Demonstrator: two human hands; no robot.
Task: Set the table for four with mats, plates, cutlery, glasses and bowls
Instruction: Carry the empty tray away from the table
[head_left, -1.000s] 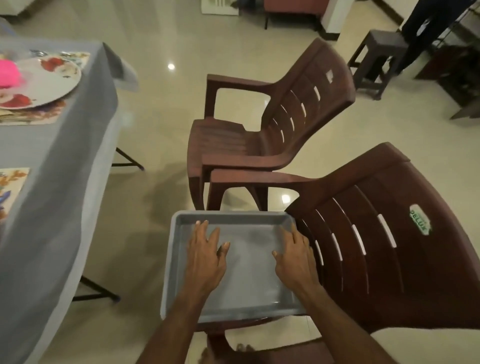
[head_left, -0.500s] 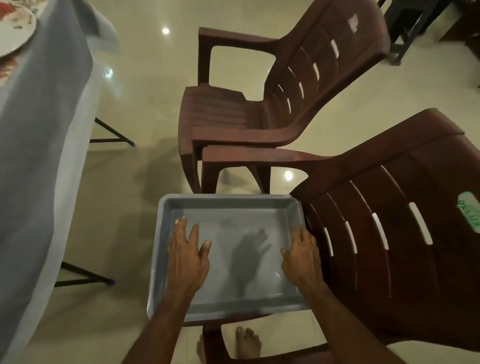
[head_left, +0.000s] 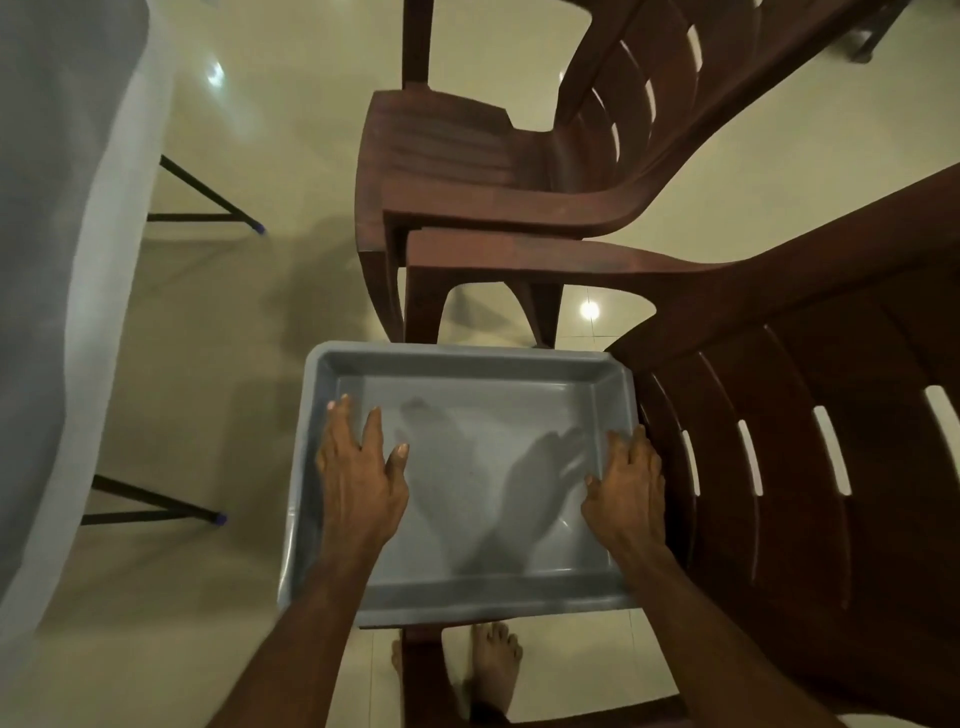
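Two hands were over one grey tray, and nothing lay in it. At the far left hung the grey tablecloth (head_left: 57, 260) of the table, its black legs (head_left: 156, 501) showing on the pale tiled floor (head_left: 249, 130); none of the place settings were in view. Just right of that, the left hand (head_left: 363, 478) was spread palm-down inside the tray (head_left: 467, 364), fingers straight and slightly apart, the tips near the left wall; whether they pressed the bottom or only hovered I could not tell. The tray sat on the seat of the nearer brown chair (head_left: 805, 415), its left side jutting past the seat edge over the floor. The right hand (head_left: 631, 480) lay at the tray's right wall, fingers close together and bent a little toward the rim, not plainly closed on it.

The tray looked like thin moulded plastic: light, fairly stiff, smooth enough to slip under flat palms. With nothing in it, it should lift easily. The surest hold was probably the raised lip on the two short sides, thumbs inside and fingers under the rim, keeping it level. A second brown chair (head_left: 493, 156) stood just beyond, and a bare foot (head_left: 493, 660) showed below the tray.
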